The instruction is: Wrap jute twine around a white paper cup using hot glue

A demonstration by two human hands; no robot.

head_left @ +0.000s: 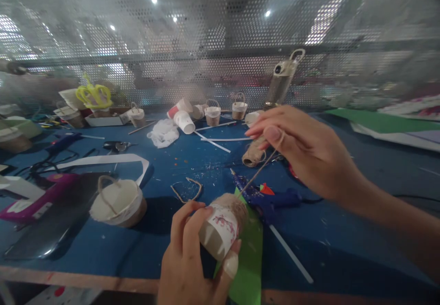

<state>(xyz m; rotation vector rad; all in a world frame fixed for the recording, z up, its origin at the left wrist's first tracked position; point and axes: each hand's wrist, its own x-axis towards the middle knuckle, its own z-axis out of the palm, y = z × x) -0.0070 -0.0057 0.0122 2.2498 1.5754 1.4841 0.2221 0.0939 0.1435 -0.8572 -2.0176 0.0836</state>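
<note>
My left hand (197,254) is closed around a paper cup (220,231), tipped on its side near the table's front edge. The cup has a pink printed pattern, and brown twine is wound round its far part. A strand of twine (256,174) runs taut from the cup up to my right hand (295,144), which pinches it between thumb and fingers. Behind the right fingers lies a twine spool (253,154), partly covered. A blue glue gun (271,202) with a white glue stick rests just right of the cup, over a green paper strip (250,259).
A finished-looking cup basket (118,202) stands to the left beside a dark phone-like slab (51,231). Farther back are several small baskets (213,115), white cups (185,122), crumpled plastic (163,133), yellow scissors (93,95) and a bottle (280,85). Green paper (385,126) lies at right.
</note>
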